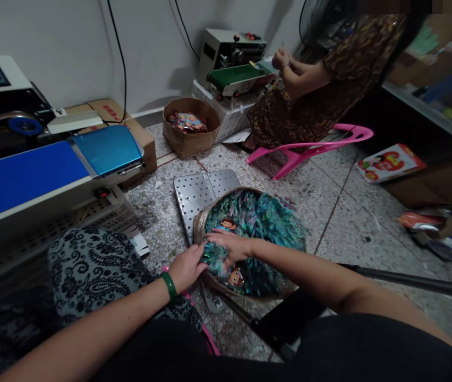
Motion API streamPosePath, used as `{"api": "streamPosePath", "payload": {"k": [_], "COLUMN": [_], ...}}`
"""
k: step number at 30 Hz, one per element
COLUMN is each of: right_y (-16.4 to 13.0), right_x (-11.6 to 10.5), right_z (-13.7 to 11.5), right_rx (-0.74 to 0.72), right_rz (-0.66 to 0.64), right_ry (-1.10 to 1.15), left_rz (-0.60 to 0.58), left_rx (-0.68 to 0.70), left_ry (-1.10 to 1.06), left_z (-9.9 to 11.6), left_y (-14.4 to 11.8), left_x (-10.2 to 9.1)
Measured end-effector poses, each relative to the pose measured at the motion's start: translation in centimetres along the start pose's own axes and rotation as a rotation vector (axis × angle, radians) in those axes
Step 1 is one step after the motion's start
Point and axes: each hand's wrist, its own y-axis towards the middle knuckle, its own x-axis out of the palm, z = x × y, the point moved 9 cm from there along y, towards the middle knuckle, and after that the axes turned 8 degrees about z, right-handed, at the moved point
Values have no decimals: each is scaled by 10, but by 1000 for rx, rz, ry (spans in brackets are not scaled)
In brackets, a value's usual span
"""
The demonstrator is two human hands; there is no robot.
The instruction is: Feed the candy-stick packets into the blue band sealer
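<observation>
Nearest, left hand [186, 267], green bangle at the wrist, fingers curled and pinching a bunch of glossy teal packets [212, 253] at the near rim of a round brown basket [198, 225]. Just beyond, right hand [231, 245] pressed flat, fingers spread, on the same bunch. Long axis of the bunch hard to tell. Heaped in the basket, crinkly teal foil packets, some printed with a cartoon face. Under it, a perforated metal plate [194, 193] on speckled stone floor. To the left, a blue conveyor belt [22, 178], smooth. Farther off, a second basket of packets [189, 127], a pink plastic chair [309, 148], a seated person's hands [281, 58] at a green-belted machine [231, 66].
</observation>
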Motion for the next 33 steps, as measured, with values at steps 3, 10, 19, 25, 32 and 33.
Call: {"api": "streamPosePath", "payload": {"k": [3, 10, 19, 25, 32, 33], "right_y": [3, 2, -3, -17, -33, -33], "right_x": [1, -38, -112, -117, -77, -72], "right_z": [0, 13, 6, 19, 40, 42], "right_rx": [5, 136, 205, 312, 363, 355], "right_rz": [13, 129, 385, 664, 806, 801], "right_ry": [-22, 343, 648, 563, 827, 861], "left_rz": [40, 139, 111, 194, 159, 148], "left_rx": [-27, -72, -74, -88, -35, -47], "left_ry": [-200, -452, -882, -738, -736, -752], "left_z": [1, 3, 37, 35, 25, 23], "left_y": [3, 36, 68, 92, 102, 103], "left_x": [-1, -26, -49, -37, -6, -2]}}
